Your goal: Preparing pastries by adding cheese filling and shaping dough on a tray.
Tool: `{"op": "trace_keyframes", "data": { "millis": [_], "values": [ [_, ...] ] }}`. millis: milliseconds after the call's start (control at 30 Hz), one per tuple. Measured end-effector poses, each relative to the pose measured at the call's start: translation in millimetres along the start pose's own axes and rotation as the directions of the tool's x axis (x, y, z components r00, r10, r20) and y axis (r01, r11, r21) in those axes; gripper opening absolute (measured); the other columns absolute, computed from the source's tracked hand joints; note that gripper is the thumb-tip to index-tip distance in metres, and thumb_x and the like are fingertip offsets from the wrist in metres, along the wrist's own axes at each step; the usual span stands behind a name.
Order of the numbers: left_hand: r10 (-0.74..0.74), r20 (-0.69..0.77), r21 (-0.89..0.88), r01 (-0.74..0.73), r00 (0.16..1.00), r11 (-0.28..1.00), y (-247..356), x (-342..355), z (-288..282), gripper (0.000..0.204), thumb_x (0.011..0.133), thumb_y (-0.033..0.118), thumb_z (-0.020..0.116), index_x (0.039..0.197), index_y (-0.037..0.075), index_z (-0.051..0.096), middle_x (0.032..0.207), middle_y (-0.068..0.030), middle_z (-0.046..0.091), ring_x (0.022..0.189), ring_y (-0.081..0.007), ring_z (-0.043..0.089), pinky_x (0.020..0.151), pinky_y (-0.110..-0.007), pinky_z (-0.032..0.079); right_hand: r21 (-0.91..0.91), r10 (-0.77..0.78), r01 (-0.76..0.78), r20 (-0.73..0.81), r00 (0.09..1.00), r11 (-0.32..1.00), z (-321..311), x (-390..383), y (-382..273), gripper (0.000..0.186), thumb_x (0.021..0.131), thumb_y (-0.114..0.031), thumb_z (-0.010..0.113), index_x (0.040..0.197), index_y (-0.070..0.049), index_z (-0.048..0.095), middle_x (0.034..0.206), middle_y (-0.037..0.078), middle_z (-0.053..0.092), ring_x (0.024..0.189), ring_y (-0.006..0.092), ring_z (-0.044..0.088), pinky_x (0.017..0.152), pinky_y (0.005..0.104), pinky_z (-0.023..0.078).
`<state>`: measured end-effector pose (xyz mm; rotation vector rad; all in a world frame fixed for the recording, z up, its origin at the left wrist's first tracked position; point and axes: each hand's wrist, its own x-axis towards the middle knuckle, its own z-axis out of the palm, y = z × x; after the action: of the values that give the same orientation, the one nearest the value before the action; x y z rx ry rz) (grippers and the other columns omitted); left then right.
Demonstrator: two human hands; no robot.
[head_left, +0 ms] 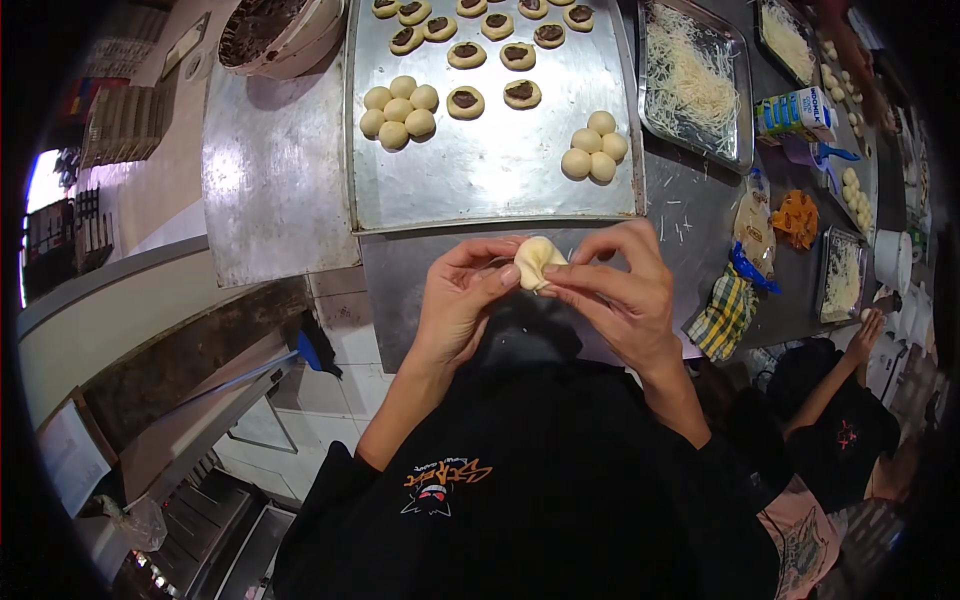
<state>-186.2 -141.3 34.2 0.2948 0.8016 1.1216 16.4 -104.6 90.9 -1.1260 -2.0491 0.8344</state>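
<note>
Between both hands, just off the near edge of a metal tray (480,190), is a pale piece of dough (538,262) with gathered folds. My left hand (462,300) grips its left side between thumb and fingers. On the other side my right hand (625,290) pinches the folds with thumb and fingertips. Whether there is filling inside the dough is hidden. Several flattened dough rounds with dark filling (466,55) lie on the tray's far part. Smooth dough balls sit in a left cluster (398,110) and a right cluster (597,148) on the same tray.
A tray of shredded cheese (690,75) stands right of the dough tray, with a carton (795,115) beyond it. A bowl with dark filling (285,40) is at the far left. A checked cloth (725,315) lies at right, near a co-worker's arm (835,385).
</note>
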Motion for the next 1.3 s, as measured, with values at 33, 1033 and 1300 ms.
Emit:
{"op": "trace_keyframes", "data": {
  "millis": [33,1033,1300],
  "values": [
    [0.037,0.008,-0.002,-0.037,0.999,0.999,-1.7,-1.7,-0.5,0.047,0.085,-0.003,0.073,0.129,-0.002,0.055,0.123,-0.0172,0.063,0.113,-0.0224,0.063,0.102,-0.035,0.051,0.051,0.015,-0.014,-0.036,0.999,0.999,0.2,1.0,-1.0,0.032,0.073,0.0,0.081,0.104,-0.004,0.076,0.096,0.008,0.069,0.098,0.0203,0.063,0.081,0.0296,0.05],
    [-0.048,0.088,-0.048,0.052,0.995,0.997,-23.0,-3.0,-4.2,0.054,0.085,0.01,0.077,0.133,0.0,0.054,0.125,-0.0155,0.064,0.111,-0.0223,0.065,0.099,-0.037,0.053,0.303,0.197,-0.197,0.029,0.98,0.933,14.1,-12.2,-3.9,0.022,0.081,0.001,0.076,0.102,-0.001,0.073,0.095,0.01,0.067,0.084,0.0191,0.067,0.073,0.0289,0.053],
    [-0.024,0.018,-0.069,0.025,1.0,0.997,-35.2,-1.3,-13.8,0.042,0.094,0.02,0.068,0.129,0.0,0.057,0.124,-0.0158,0.063,0.111,-0.0223,0.064,0.099,-0.035,0.052,0.254,0.246,-0.26,0.084,0.966,0.932,24.6,-14.9,-0.9,0.02,0.083,0.0,0.074,0.103,-0.001,0.072,0.096,0.01,0.067,0.085,0.0193,0.066,0.073,0.0295,0.052]
  ]
}}
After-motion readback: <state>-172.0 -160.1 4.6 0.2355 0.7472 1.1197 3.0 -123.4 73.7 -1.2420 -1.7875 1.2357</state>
